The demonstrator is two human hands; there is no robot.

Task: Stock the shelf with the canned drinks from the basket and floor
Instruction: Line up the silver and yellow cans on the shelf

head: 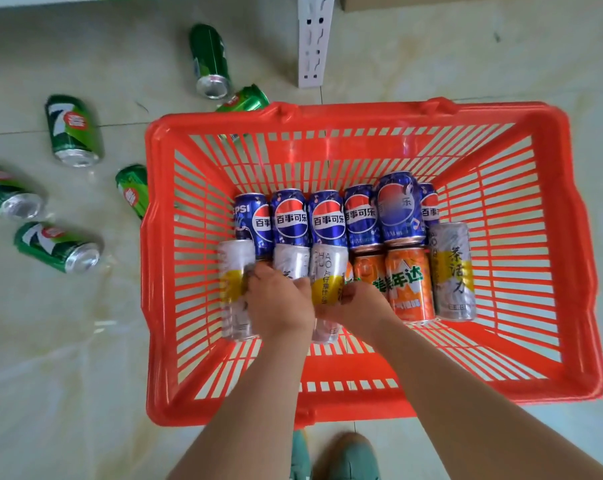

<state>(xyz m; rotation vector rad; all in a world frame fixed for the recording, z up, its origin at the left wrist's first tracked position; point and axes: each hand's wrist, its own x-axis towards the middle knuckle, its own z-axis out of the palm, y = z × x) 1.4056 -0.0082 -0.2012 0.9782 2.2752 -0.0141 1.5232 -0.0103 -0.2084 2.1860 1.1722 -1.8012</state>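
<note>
In the head view, both hands are reaching into the red basket (327,119) at mid-frame: the left hand (279,303) is curling over a white-and-yellow can (289,263), the right hand (355,303) is closing around the neighbouring white-and-yellow can (327,271), though neither grip is fully visible. Blue cans (359,216) and orange cans (409,282) are lying in the basket, and green cans (73,131) are lying scattered on the floor (68,358) at left. Judging by this, nearly all stocking is remaining.

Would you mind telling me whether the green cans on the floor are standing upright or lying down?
Lying down. Each green can shows its side label, with the silver end facing sideways across the floor rather than up.
</note>
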